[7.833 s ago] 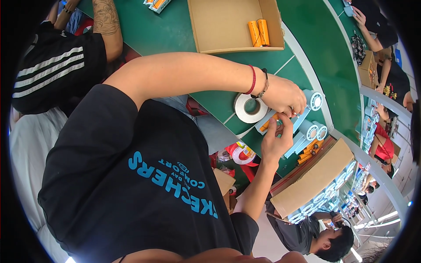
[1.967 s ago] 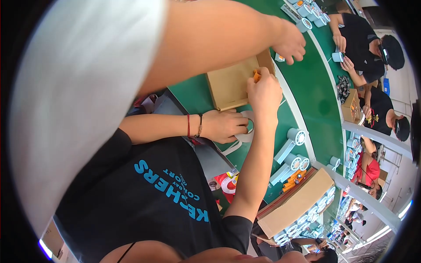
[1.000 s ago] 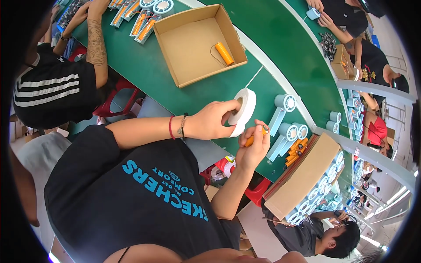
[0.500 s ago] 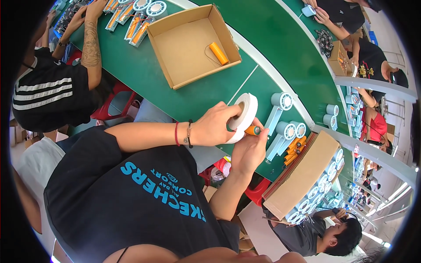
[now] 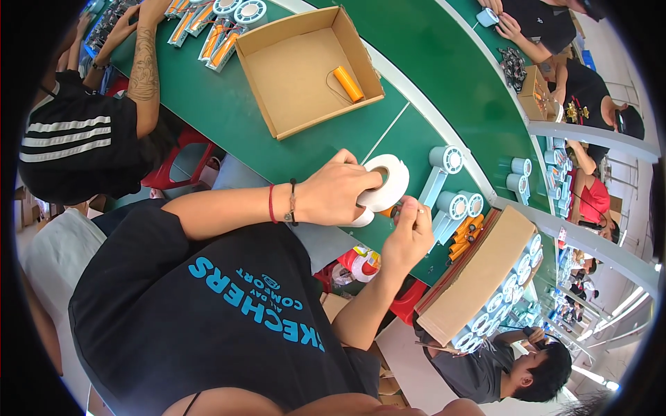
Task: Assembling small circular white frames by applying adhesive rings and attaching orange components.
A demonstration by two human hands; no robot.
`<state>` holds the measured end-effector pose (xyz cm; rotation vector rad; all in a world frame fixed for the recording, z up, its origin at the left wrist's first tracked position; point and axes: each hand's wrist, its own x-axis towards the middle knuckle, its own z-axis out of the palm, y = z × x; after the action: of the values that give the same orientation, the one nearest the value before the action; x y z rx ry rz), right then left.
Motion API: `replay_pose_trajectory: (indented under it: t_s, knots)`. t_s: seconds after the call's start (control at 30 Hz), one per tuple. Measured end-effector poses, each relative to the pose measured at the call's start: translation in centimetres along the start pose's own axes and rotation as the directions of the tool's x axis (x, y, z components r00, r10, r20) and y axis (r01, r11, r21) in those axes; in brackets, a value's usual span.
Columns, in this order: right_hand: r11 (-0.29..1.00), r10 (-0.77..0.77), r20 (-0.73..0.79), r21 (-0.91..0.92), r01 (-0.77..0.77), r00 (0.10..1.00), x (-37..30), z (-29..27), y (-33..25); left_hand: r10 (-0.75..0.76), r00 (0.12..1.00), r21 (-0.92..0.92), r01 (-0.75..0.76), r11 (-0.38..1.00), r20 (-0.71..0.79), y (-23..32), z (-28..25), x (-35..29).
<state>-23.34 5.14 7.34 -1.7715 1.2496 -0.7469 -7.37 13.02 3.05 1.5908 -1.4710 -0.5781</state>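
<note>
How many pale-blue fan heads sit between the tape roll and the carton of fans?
3: first fan head, farthest from the carton; second fan head and third fan head, side by side near it. More may be hidden.

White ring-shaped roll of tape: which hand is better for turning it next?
Probably the left hand: it holds the white ring-shaped roll of tape, fingers at its hole. The right hand seems busier, gripping a partly hidden orange cylinder beside it.
</note>
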Motion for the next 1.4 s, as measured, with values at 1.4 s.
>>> replay_pose_trajectory:
  t_s: [1.4]
  knots:
    - [0.979, -0.119, -0.117, 0.154, 0.136, 0.986, 3.9, -0.1, -1.7, 0.351, 0.928, 0.523, -0.362, 0.772, 0.125, 2.2, -5.1, 1.3]
